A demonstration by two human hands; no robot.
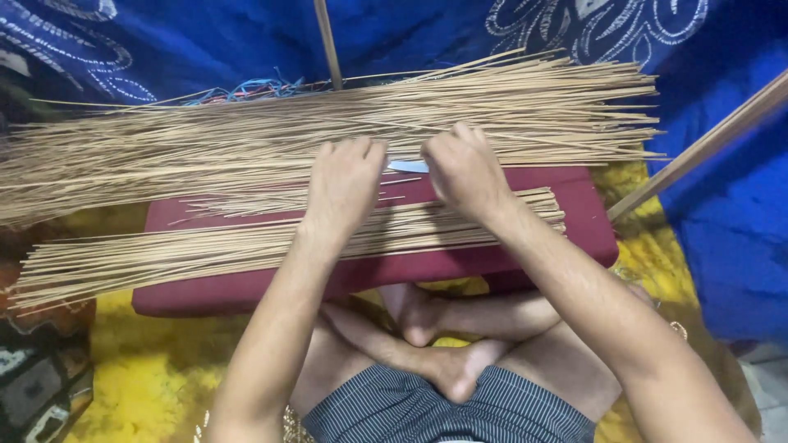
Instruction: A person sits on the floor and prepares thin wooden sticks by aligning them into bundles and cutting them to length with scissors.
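View: looking down from the head at a person sitting cross-legged on a yellow cloth [148,369], a blue patterned cloth [205,41] hanging behind.

Counter: a low dark-red padded board [583,221] lies across the front of the lap and serves as the counter. Its near edge sits just above the crossed feet.

Sticks: a thick far bundle of thin tan sticks [205,139] lies lengthwise along the board's far side, its ends running well past the board to left and right. A thinner near bundle [164,254] lies on the board's near half and overhangs its left edge. The two lie parallel, apparently kept as separate lots.

Left hand: the left hand [345,184] rests knuckles up on the sticks between the two bundles. Its grip is curled downward, apparently pinching a few sticks, though the fingertips are hidden and I cannot tell for sure.

Right hand: the right hand [464,168] is closed in a fist-like grip just beside the left, on a pale blade [408,166] showing between the hands, probably a knife.

Room to move: bare red strip on the board's right end; a slanted wooden pole [706,143] crowds the right, an upright stick [328,41] stands behind.
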